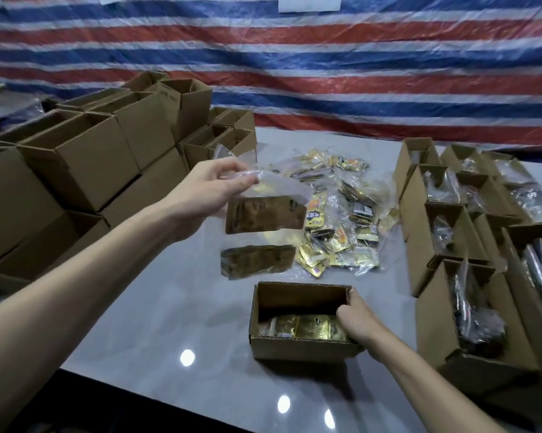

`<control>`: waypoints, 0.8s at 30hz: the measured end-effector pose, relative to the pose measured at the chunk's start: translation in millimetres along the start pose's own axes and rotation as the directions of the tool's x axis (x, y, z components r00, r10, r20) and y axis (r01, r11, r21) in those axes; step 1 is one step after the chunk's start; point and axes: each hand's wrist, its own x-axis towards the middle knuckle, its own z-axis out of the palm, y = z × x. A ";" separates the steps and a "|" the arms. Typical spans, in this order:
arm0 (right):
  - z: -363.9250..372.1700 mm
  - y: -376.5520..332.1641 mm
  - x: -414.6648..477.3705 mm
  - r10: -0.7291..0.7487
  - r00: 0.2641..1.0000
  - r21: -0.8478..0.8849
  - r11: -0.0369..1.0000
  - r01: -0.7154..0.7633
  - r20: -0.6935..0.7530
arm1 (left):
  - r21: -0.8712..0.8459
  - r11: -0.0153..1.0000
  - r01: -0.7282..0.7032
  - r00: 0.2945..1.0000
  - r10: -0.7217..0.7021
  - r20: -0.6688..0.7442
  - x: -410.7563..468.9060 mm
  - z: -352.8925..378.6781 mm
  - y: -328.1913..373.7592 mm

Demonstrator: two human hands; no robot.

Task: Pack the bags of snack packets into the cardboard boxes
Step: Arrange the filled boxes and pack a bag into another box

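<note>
Head view: clear bag (pixel 265 210), brown packets.

My left hand (pixel 201 189) is raised, arm outstretched, fingertips pinching, while my right hand (pixel 357 320) sits low, fingers curled over an edge, forearm angled in.

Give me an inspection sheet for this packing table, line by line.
Surface: glossy grey table, lamp reflections.
Job's things: open box holding gold packets; clear bag held up; loose bagged packets mid-table.
Clutter: empty boxes stacked left; filled boxes in rows right.
Grippers: left hand pinches the clear bag's top; right hand grips the open box's right wall.
Cables: nothing seen.
Surroundings: red, white and blue striped tarpaulin behind.
</note>
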 end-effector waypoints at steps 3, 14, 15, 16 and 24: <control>0.8 -1.3 -3.1 -0.006 1.000 0.021 1.000 0.006 -0.009 | -0.051 0.992 -0.113 0.990 0.116 0.075 -12.1 8.0 19.5; -0.6 2.4 -13.1 -0.068 0.997 0.216 0.975 0.061 0.027 | -0.284 0.957 -0.057 0.997 0.070 0.036 -19.0 49.4 3.6; -0.5 3.6 -14.1 -0.082 0.996 0.221 0.972 0.074 0.028 | -0.292 0.956 -0.036 0.998 0.048 0.033 -18.7 54.0 -3.5; -0.4 4.2 -14.7 -0.095 0.995 0.227 0.970 0.087 0.028 | -0.296 0.955 -0.020 0.999 0.029 0.027 -17.9 57.9 -10.9; -4.3 11.3 -1.8 0.071 0.993 0.489 0.865 -0.108 0.095 | -0.144 0.989 0.012 1.000 -0.014 -0.015 -10.3 66.0 -52.6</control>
